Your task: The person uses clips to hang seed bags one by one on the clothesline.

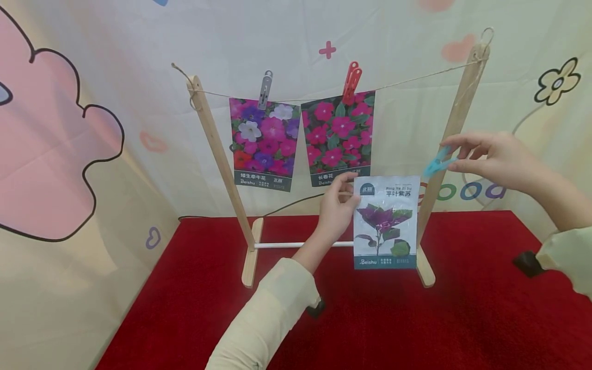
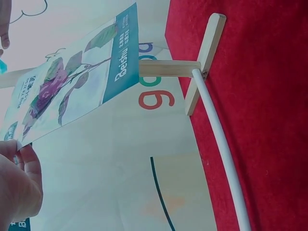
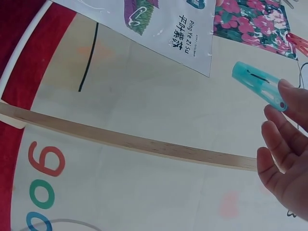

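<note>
My left hand (image 1: 339,208) pinches a white seed packet (image 1: 386,221) by its upper left corner. A purple-leaved plant is printed on the packet, which hangs upright in front of the rack. To its upper right, my right hand (image 1: 492,156) holds a light blue clothespin (image 1: 438,163) between thumb and fingers; the right wrist view shows this clothespin (image 3: 260,85) at the fingertips, apart from the packet. On the string (image 1: 416,78) hang two more seed packets: one with mixed petunias (image 1: 265,136) under a grey clothespin (image 1: 265,90), one with pink flowers (image 1: 339,128) under a red clothespin (image 1: 352,83).
A wooden rack with a left post (image 1: 222,159) and right post (image 1: 458,115) stands on a red cloth (image 1: 194,303). A white bar (image 1: 282,245) joins its feet low down. Behind it hangs a printed curtain (image 1: 296,31).
</note>
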Action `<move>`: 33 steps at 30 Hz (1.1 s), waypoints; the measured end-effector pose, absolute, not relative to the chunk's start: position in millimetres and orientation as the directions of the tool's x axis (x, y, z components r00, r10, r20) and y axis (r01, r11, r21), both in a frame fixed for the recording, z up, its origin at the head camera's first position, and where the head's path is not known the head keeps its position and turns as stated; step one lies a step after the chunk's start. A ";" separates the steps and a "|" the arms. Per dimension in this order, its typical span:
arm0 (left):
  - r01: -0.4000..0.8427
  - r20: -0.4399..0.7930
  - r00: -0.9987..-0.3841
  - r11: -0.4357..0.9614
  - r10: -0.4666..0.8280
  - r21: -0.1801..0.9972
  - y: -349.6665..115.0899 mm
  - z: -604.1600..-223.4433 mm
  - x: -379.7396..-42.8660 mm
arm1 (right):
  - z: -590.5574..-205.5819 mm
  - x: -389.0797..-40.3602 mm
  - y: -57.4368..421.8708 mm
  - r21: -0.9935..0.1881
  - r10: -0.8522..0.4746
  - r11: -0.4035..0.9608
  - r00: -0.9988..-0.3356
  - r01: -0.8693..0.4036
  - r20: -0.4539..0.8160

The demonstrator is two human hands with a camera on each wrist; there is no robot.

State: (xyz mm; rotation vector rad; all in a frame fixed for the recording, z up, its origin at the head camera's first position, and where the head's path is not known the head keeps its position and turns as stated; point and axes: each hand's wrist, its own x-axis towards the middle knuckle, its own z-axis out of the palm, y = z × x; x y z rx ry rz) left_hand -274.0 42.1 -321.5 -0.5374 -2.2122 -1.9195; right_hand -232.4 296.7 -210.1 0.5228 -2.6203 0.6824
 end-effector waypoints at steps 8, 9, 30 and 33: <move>0.400 0.385 -0.913 0.109 0.138 0.910 43.5 -314.1 -275.0 | -201.2 -233.9 295.3 -0.320 -0.291 0.811 -0.812 -0.490 0.506; 0.404 0.389 -0.911 0.111 0.136 0.908 43.8 -313.3 -275.2 | -200.3 -234.0 295.3 -0.308 -0.295 0.814 -0.806 -0.493 0.513; 0.466 0.462 -0.885 0.106 0.062 0.878 51.4 -291.3 -278.4 | -174.6 -234.2 292.8 -0.259 -0.276 0.827 -0.762 -0.499 0.586; 0.466 0.463 -0.885 0.108 0.050 0.878 52.3 -288.1 -278.4 | -170.8 -234.5 292.2 -0.263 -0.259 0.837 -0.770 -0.480 0.583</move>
